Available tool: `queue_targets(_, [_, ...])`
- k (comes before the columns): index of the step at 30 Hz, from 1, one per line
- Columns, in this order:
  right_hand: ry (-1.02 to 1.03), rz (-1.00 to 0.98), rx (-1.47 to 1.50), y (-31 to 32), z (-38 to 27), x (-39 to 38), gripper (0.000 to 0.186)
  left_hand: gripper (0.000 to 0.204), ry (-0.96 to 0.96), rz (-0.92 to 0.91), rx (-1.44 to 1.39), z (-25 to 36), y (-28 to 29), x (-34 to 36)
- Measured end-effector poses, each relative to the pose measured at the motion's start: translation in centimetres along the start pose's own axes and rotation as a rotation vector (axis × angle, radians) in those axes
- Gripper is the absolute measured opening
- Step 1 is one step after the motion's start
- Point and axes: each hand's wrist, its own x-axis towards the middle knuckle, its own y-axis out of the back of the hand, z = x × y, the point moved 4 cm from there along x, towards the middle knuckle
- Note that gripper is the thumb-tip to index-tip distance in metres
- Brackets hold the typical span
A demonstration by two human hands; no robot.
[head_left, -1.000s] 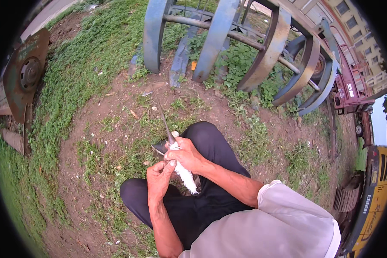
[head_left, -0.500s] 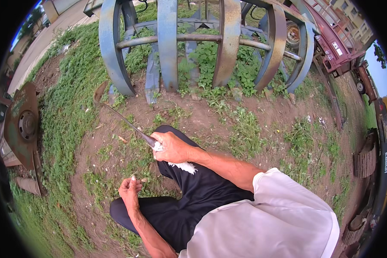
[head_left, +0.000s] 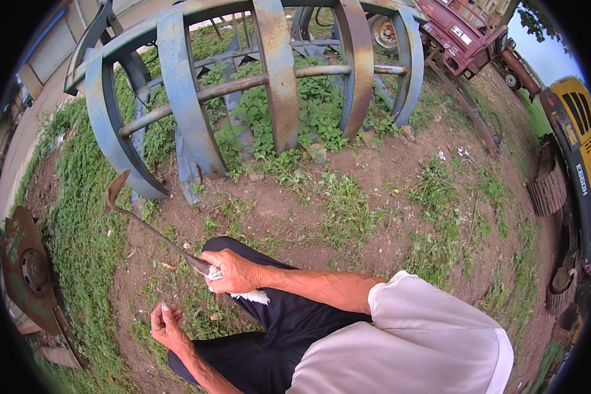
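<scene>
My right hand point(head_left: 235, 270) is closed round the handle of a hand hoe point(head_left: 152, 231), with white cloth point(head_left: 253, 297) bunched in the grip and its frayed end hanging below. The hoe's thin, curved neck reaches forward and left to a small rusty blade point(head_left: 116, 186), raised near the foot of a blue metal frame. My left hand point(head_left: 169, 327) hovers over soil and weeds beside my left knee. Its fingers are curled and the thumb is up; what they hold, if anything, is hidden.
Ahead stands the rusty blue frame of curved bars point(head_left: 279, 79), weeds growing through it. A rusted machine part point(head_left: 33, 266) lies at the left. To the right are a red truck bed point(head_left: 458, 38) and a yellow and black excavator point(head_left: 574, 131). Weed tufts point(head_left: 348, 207) dot the bare soil.
My view has swung, so the blue frame sits lower and further left and more of the excavator shows. The hoe stays in my right hand; my left hand remains curled beside the knee.
</scene>
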Motion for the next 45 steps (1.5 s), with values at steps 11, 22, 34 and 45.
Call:
queue_targets(11, [-0.093, 0.043, 0.213, 0.7, -0.4, -0.1, 0.027, 0.044, -0.913, -0.657, -0.406, 30.6, -13.1, -8.1])
queue_targets(22, [-0.056, 0.028, 0.299, -0.1, 0.9, 0.3, 0.026, 0.079, -0.8, -1.292, -0.928, 36.3, -16.9, -14.6])
queue_targets(34, [-0.042, 0.05, 0.332, -0.9, 0.5, 0.4, 0.024, 0.091, -0.76, -1.509, -0.966, 34.9, -17.6, -15.4])
queue_targets(45, [-0.072, -0.042, 0.361, -1.2, 1.0, 1.1, 0.03, 0.108, -0.473, -1.657, -1.215, 33.3, -18.0, -17.4])
